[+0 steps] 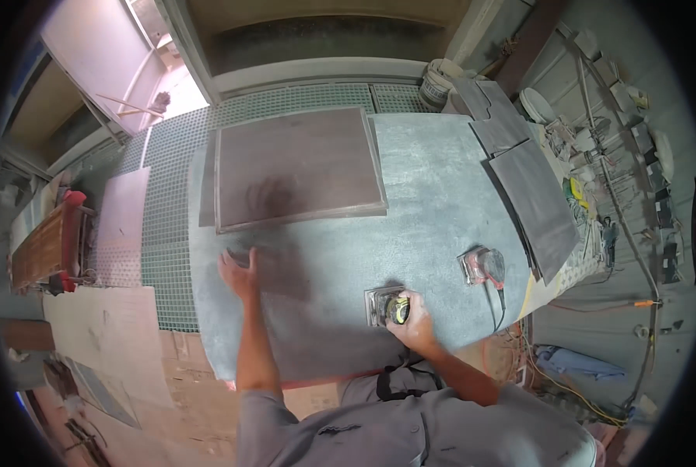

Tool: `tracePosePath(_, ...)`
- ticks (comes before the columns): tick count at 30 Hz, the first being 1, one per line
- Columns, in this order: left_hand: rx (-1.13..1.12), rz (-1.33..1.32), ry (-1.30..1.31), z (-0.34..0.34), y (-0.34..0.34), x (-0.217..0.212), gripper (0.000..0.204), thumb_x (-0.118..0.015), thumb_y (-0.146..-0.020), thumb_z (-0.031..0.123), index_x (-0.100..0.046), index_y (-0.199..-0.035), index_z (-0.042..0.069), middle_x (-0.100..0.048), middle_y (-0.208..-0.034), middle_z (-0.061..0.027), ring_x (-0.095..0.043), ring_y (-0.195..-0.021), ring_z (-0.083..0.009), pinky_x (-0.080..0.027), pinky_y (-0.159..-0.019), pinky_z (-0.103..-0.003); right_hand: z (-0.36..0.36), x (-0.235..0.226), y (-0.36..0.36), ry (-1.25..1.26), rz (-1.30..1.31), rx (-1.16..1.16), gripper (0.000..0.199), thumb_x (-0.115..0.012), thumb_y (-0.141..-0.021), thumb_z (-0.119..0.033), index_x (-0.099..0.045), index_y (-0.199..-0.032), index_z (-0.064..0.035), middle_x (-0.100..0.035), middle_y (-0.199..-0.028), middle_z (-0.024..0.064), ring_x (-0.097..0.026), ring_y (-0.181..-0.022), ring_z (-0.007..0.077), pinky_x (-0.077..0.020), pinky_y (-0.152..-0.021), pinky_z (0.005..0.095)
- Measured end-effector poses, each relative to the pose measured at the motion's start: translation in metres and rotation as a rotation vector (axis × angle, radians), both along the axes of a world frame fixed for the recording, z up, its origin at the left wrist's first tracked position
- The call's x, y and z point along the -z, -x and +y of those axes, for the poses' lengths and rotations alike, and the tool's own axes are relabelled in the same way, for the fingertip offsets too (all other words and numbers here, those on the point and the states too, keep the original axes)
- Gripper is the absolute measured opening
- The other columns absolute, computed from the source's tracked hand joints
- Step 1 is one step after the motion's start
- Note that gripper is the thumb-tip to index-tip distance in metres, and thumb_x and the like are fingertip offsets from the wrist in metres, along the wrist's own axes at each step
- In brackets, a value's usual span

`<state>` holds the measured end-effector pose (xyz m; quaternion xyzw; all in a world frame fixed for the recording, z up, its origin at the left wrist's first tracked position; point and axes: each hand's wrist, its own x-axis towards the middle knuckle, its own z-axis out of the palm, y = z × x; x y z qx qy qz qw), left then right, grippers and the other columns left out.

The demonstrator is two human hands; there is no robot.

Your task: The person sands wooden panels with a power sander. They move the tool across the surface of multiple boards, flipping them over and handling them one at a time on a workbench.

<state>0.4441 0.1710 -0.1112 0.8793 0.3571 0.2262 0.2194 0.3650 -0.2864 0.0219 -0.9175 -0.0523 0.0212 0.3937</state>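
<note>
My right hand (pixel 415 322) grips a black and yellow power sander (pixel 380 307) with a square base, which rests on the grey-blue worktable (pixel 418 194). My left hand (pixel 239 271) is open, its fingers spread, just below the near left corner of a flat brown-grey panel (pixel 297 167). It holds nothing; whether it touches the tabletop I cannot tell. The panel has a pale raised edge and lies toward the far left of the table. A second sander (pixel 484 266), red and grey with a cord, stands to the right of my right hand.
Dark flat boards (pixel 531 198) overlap along the table's right edge. White buckets (pixel 437 84) stand at the far right. Green grating (pixel 165 233) covers the floor to the left. Orange and yellow cords (pixel 569 398) run on the right, near a blue cloth (pixel 580 362).
</note>
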Motion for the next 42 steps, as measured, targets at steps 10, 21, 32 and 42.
tracePosePath(10, -0.151, 0.339, -0.144, -0.024, -0.064, 0.005, 0.111, -0.063, -0.087, 0.090, -0.049, -0.166, 0.014, -0.031, -0.175, -0.0186, -0.018, -0.167, -0.0395, -0.014, -0.135, -0.058, 0.036, 0.008, -0.002, 0.136, -0.036, 0.101, 0.062, -0.085, -0.076, -0.010, -0.058, -0.131, -0.0027, -0.062, -0.127, 0.0247, -0.061, -0.120, 0.0466, -0.0540, -0.102, 0.0521)
tracePosePath(21, 0.035, 0.072, 0.249, 0.037, -0.024, 0.012, 0.089, -0.062, -0.106, 0.063, -0.041, -0.167, 0.001, -0.041, -0.172, -0.0229, -0.027, -0.166, -0.0384, -0.018, -0.135, -0.054, 0.137, -0.005, -0.056, -0.108, -0.045, -0.284, 0.073, -0.085, -0.081, -0.011, -0.055, -0.148, -0.0046, -0.060, -0.139, 0.0240, -0.060, -0.132, 0.0455, -0.0529, -0.110, 0.0485)
tracePosePath(32, 0.137, -0.073, 0.458, -0.017, 0.033, 0.007, 0.090, -0.084, -0.096, 0.043, -0.045, -0.162, -0.005, -0.052, -0.161, -0.0280, -0.049, -0.151, -0.0406, -0.038, -0.127, -0.046, 0.161, 0.001, -0.070, -0.097, -0.063, -0.424, 0.077, -0.087, -0.080, -0.017, -0.052, -0.148, -0.0144, -0.056, -0.138, 0.0200, -0.060, -0.126, 0.0472, -0.0550, -0.105, 0.0526)
tracePosePath(42, 0.169, 0.142, 0.109, -0.075, -0.021, 0.001, 0.095, -0.087, -0.086, 0.053, -0.053, -0.155, -0.002, -0.059, -0.149, -0.0275, -0.049, -0.143, -0.0448, -0.042, -0.116, -0.057, 0.170, -0.013, -0.064, -0.056, 0.037, -0.368, 0.071, -0.086, -0.078, -0.018, -0.056, -0.142, -0.0091, -0.060, -0.137, 0.0196, -0.057, -0.131, 0.0451, -0.0518, -0.108, 0.0512)
